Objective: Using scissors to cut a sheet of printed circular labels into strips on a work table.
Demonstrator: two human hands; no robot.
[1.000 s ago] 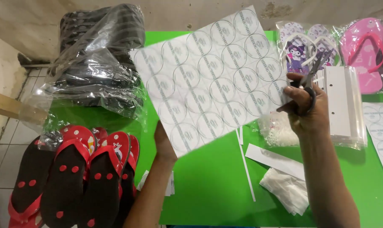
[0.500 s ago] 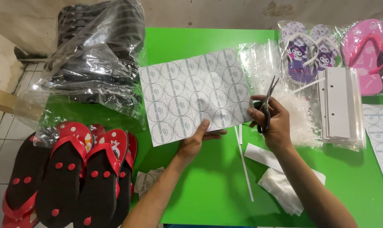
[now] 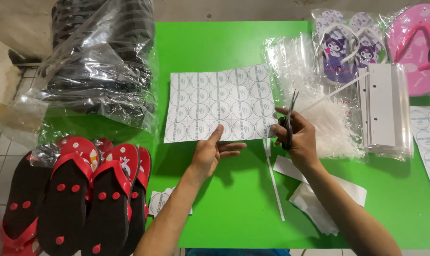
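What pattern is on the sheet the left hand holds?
The sheet is white with rows of round stickers, clearest in the head view.

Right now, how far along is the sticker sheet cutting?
Done: trimmed white strips lie on the green table. In hand: the left hand holds the round-sticker sheet; the right hand holds scissors at its right edge. Left: the sheet's sticker rows remain uncut.
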